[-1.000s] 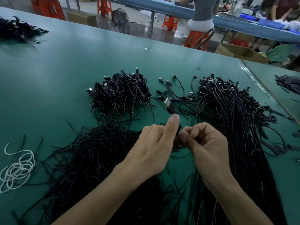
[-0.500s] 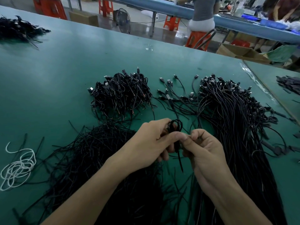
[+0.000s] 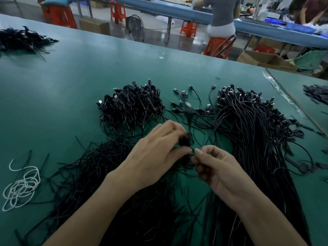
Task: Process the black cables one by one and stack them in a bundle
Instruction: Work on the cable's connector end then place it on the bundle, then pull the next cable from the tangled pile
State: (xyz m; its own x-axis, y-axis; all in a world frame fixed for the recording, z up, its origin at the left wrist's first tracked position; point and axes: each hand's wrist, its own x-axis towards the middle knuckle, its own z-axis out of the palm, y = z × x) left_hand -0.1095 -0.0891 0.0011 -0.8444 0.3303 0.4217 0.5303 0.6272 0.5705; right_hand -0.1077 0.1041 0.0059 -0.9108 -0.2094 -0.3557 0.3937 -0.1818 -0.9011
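Head – two hands [image 3: 156, 157] [image 3: 219, 173], one cable [image 3: 185, 142]

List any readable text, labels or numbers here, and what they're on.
None readable.
The cardboard boxes: no print visible.
The clutter on the far blue bench: too small and blurred.
The black cable gripped by the left hand and right hand: motion-blurred, no marking shows.
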